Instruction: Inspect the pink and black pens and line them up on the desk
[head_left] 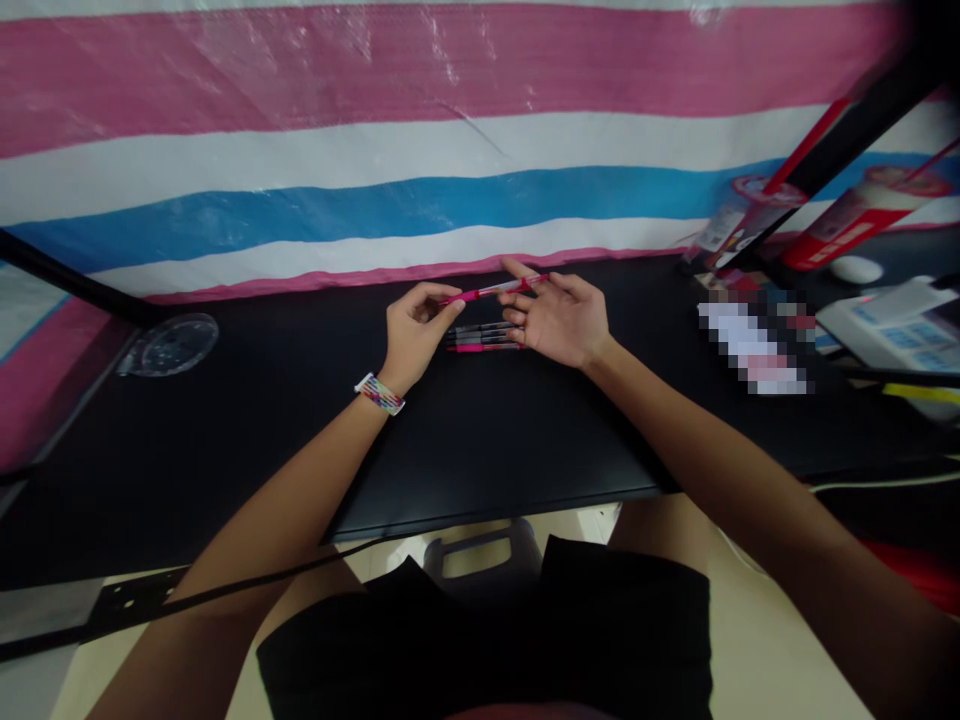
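Pink slim pen (487, 291) raised over a smooth black tabletop (480, 440)
Left hand (418, 325) pinches one end between thumb and forefinger, where a light, steady hold suits; right hand (566, 320) spreads its fingers around the other. Clear round plastic lid (180, 345) lies left, grey-and-pink pens (484, 347) below, pink-white-blue striped plastic sheet (375, 210) behind, lidded cup with red straw (739, 225) right.
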